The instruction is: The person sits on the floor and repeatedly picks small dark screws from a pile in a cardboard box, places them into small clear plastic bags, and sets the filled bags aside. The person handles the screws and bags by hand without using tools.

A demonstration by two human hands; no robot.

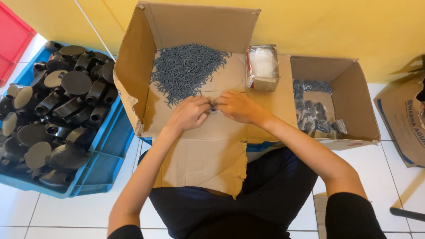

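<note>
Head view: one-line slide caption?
Both hands, left hand and right hand, meet over a small part beside a grey screw pile in an open cardboard box.

A white tiled floor (389,172) carries everything. At about nine o'clock a blue plastic crate (104,163) heaped with black round-capped fittings rests on the tiles, with a red crate (11,40) at ten o'clock. At the centre lies an opened cardboard box (203,155) with its front flap folded down, a smaller cardboard box (349,88) sits beside it at two o'clock, and a brown printed carton (405,119) leans in at three o'clock.
</note>
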